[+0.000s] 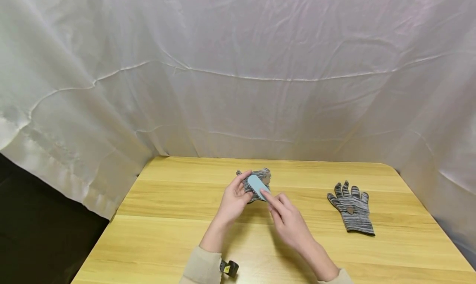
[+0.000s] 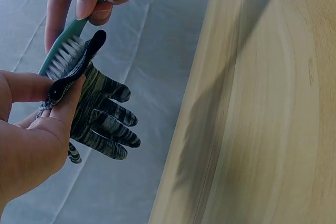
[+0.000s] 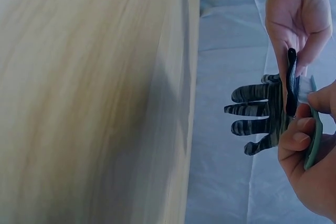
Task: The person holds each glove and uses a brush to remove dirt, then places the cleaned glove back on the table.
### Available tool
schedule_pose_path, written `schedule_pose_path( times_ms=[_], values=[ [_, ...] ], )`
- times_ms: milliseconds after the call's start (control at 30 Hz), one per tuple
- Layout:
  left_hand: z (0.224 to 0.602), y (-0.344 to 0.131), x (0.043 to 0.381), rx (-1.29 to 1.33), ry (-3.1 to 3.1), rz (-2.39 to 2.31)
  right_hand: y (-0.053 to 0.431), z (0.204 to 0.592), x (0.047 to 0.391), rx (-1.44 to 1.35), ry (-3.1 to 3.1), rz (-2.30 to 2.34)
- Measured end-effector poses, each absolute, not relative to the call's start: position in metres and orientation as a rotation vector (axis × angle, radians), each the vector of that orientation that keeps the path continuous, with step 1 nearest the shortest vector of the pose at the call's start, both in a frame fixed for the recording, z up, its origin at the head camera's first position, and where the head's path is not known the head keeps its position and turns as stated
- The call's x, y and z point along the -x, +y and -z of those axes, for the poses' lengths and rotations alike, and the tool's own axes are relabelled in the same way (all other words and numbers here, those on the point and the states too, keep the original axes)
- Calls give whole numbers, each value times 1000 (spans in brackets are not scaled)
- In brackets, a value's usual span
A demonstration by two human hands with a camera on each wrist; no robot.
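Note:
A grey-and-black striped knit glove [image 2: 107, 114] hangs by its dark cuff from my left hand [image 1: 231, 201], which pinches the cuff between thumb and fingers. My right hand [image 1: 291, 225] grips a light blue-green brush [image 1: 258, 184] by its handle. In the left wrist view the brush's white bristles [image 2: 65, 59] lie against the glove just by the cuff edge. The glove's fingers point away from the hands. From the head view, the brush head and left fingers cover much of the glove, though a brown patch shows on it.
A matching striped glove [image 1: 355, 211] lies flat on the wooden table [image 1: 160, 234] at the right, fingers pointing to the back. Pale curtains [image 1: 238, 110] hang behind the table and along its sides. A dark strap device [image 1: 229, 268] sits at the left wrist.

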State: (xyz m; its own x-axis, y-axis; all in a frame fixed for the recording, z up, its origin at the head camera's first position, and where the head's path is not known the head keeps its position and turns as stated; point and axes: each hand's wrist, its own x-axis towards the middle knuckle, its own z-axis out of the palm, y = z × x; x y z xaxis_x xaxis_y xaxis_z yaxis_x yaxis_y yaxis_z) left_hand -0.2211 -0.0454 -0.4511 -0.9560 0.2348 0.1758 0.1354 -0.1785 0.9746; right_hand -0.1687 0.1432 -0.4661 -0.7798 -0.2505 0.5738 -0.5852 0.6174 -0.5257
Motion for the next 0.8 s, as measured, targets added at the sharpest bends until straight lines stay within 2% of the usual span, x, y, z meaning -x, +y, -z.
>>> schedule_pose_path(
  times_ms=[800],
  values=[
    [449,-48,222,-434,1959,-2341,149,467,173,-566,-2414,-997]
  ],
)
